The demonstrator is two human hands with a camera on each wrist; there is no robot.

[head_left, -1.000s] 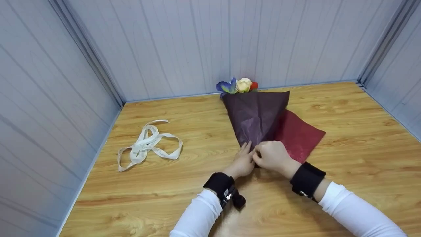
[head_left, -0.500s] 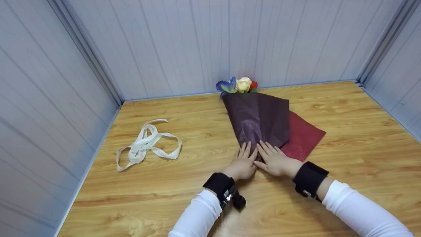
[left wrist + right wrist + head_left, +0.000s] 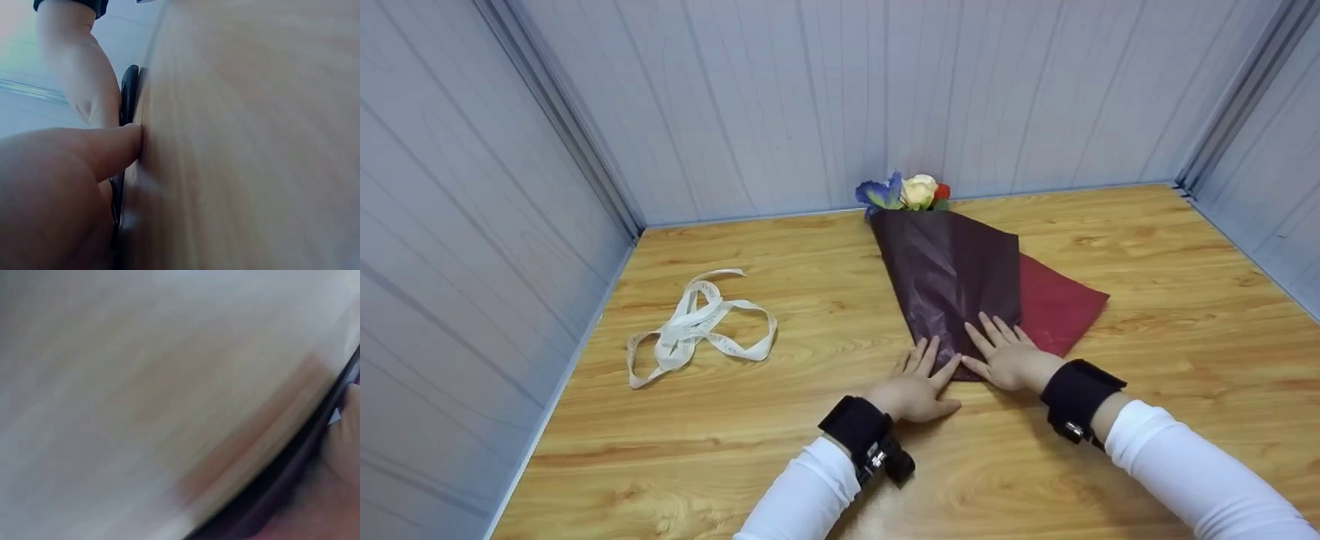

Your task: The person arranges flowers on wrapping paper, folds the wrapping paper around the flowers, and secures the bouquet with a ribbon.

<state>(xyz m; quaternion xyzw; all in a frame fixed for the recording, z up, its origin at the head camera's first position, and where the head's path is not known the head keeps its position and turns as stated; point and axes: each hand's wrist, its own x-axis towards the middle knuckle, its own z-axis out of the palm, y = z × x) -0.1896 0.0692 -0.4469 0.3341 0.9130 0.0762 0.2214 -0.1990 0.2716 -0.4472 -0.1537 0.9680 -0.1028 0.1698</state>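
1. Bouquet wrap point(image 3: 952, 277): a dark purple paper cone lies flat on the wooden bench point(image 3: 1147, 247), narrow tip toward the person, wide mouth toward the back wall.
2. A red paper sheet point(image 3: 1061, 307) lies under the purple layer and shows along its right edge, one corner pointing right.
3. Artificial flowers point(image 3: 911, 193) (blue, cream, red) stick out of the cone's mouth, just beside the grey panel wall point(image 3: 780, 105).
4. Left hand point(image 3: 919, 382): palm down, fingers straight and spread, fingertips on the lower left edge of the purple paper near its tip. Grip is wide and flat; it presses and encloses nothing.
5. Right hand point(image 3: 1009, 356): palm down, fingers straight and fanned out, lying on the purple paper near the seam with the red sheet. Grip also wide and flat, pressing, not pinching.
6. The two thumbs point toward each other at the cone's tip, close together; contact between them cannot be told.
7. Left wrist view: the thumb point(image 3: 107, 149) is pressed to the bench surface beside a thin dark paper edge; the rest is blurred.
8. Right wrist view: heavily blurred; only wood grain and a dark paper edge are readable.
9. A cream ribbon point(image 3: 697, 330) lies in loose loops on the bench well to the left of the hands, apart from the wrap.
10. Both forearms wear white sleeves point(image 3: 1192, 472) and black wrist straps point(image 3: 1080, 394).
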